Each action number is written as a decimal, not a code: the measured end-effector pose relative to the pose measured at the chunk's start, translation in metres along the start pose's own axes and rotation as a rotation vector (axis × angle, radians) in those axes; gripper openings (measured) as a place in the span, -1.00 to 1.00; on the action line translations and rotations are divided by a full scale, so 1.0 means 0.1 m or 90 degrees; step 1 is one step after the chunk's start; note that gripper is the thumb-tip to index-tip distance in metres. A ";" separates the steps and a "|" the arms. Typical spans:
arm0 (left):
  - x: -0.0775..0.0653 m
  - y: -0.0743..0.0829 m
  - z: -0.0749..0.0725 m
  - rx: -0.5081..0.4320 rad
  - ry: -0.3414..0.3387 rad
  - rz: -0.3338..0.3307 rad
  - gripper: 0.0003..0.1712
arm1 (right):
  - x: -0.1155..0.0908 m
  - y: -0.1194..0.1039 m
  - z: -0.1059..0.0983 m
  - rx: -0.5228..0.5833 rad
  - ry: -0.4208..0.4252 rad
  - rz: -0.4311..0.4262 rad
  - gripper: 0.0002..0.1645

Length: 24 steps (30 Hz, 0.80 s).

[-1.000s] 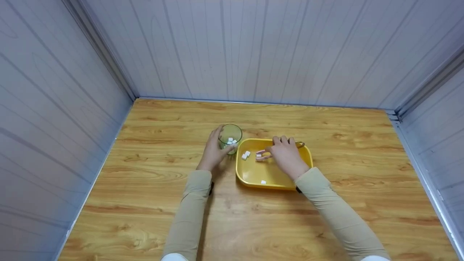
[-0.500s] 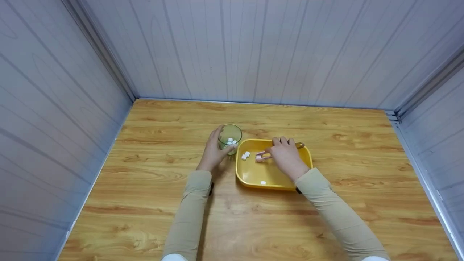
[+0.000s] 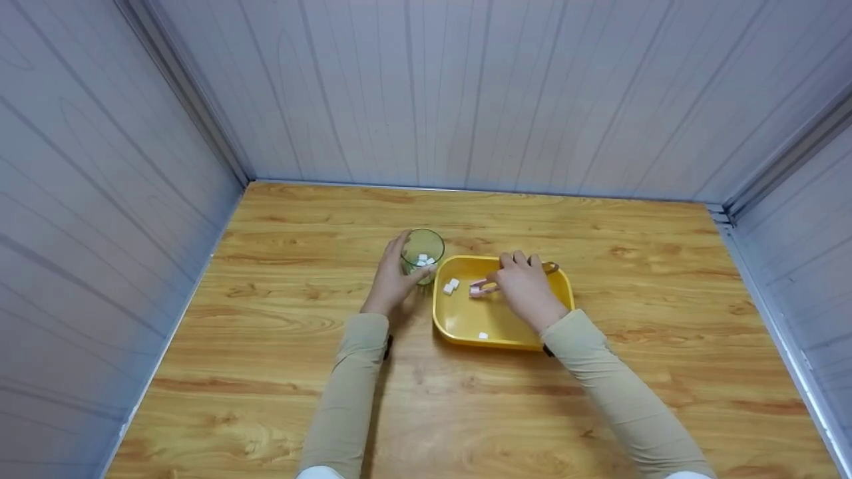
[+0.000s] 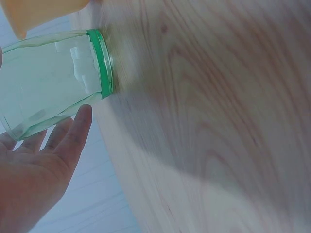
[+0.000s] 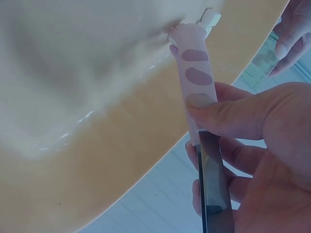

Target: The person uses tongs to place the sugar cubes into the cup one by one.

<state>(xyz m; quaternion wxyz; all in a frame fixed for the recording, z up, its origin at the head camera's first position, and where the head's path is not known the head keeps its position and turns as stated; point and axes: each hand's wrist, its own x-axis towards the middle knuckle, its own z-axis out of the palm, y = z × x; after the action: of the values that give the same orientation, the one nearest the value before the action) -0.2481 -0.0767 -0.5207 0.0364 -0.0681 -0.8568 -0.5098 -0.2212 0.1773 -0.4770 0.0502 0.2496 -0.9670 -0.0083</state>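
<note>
My left hand [image 3: 391, 281] holds a green-tinted glass [image 3: 423, 245], fingers on its left side and thumb on its right. Several white cubes [image 3: 423, 259] lie at the bottom of the glass. With thumb and fingers, my right hand [image 3: 529, 286] pinches tongs [image 5: 197, 63] with pink paw-shaped tips and metal arms. The tips reach down into a yellow tray [image 3: 466, 319], around a white cube [image 3: 474, 290]. Two more cubes [image 3: 451, 286] sit together near the tray's left wall. Another cube [image 3: 483, 335] lies by its front wall.
Tray and glass stand side by side on a wood-grain table [image 3: 279, 293]. White panel walls [image 3: 439, 93] enclose the table at the back, left and right. Both forearms reach in from the front.
The tong tips have drawn slightly closer together around the cube. The left hand, glass and tray keep their places.
</note>
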 end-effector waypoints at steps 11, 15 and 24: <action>-0.02 0.00 -0.01 -0.006 -0.003 0.004 0.01 | -0.01 0.00 -0.01 0.003 -0.002 -0.001 -0.65; -0.02 -0.01 -0.01 -0.006 -0.003 0.009 0.00 | 0.00 0.00 -0.01 0.003 -0.008 0.000 -0.65; -0.01 0.00 -0.01 -0.011 -0.006 -0.001 0.01 | -0.01 0.01 -0.02 0.014 -0.011 0.007 -0.66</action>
<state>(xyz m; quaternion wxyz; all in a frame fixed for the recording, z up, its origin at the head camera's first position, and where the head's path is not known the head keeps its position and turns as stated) -0.2472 -0.0778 -0.5205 0.0317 -0.0700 -0.8527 -0.5168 -0.2205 0.1791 -0.4749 0.0394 0.2448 -0.9688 0.0009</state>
